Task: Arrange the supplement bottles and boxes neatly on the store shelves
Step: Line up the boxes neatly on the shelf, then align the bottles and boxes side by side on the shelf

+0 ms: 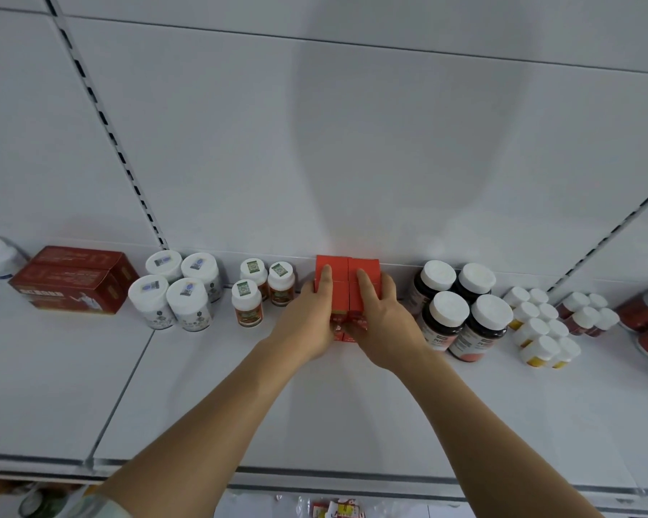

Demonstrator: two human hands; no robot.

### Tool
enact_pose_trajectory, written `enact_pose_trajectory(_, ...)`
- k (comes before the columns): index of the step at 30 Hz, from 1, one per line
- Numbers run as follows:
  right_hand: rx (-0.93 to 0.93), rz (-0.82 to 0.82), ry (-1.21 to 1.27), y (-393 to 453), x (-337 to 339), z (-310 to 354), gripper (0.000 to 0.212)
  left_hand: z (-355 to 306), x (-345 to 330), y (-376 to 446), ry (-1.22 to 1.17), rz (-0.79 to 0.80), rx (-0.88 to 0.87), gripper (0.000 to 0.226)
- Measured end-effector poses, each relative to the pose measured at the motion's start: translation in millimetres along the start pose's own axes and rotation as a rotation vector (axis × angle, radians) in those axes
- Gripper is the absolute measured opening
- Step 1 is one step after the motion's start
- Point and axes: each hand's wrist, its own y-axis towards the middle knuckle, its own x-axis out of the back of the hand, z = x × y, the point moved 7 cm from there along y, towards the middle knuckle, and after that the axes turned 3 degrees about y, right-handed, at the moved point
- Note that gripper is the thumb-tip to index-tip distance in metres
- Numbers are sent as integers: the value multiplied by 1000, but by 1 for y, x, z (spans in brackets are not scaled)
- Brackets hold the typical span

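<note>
Forearms fill the bottom of the view, both reaching up the white shelf (240, 386) to one spot. Your left hand (307, 319) and right hand (380, 323) are each closed around the near end of the red boxes (347, 282), thumbs hidden underneath or in front, fingers laid flat along the tops. Looks like four small cartons packed two by two, back pair touching or nearly touching the rear panel; exact count under the palms is hard to tell.

Handling, as a guess: light cardboard, stiff on edges, soft on faces, so squeezing hard would dent them. Glossy skin, a bit slippery. Loose cartons will shear apart if you push from one side only, so keep pressure even from both outer sides and low near the base, not on the top flaps.

Neighbours are close. Small amber bottles (262, 293) stand just beside on the left, with white tubs (176, 289) further left and flat red cartons (75, 282) beyond. Big dark bottles (461, 312) sit just beside your right hand; tall and round, likely to tip if your knuckles bump them. Small yellow-based bottles (539, 327) stand further right, then small red bottles (586, 312).

Block looks roughly square to the back wall; the step in hand is likely squaring it off.
</note>
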Motion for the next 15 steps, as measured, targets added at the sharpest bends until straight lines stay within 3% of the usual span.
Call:
enact_pose_trajectory(9,32,-40,-6,-7,7,4,99,-4,8,-8,-78,1,-29,108)
enact_pose_trajectory(15,140,-144,-59,-14,26,19,88,-7,45,-26,-49,-93,-74,104)
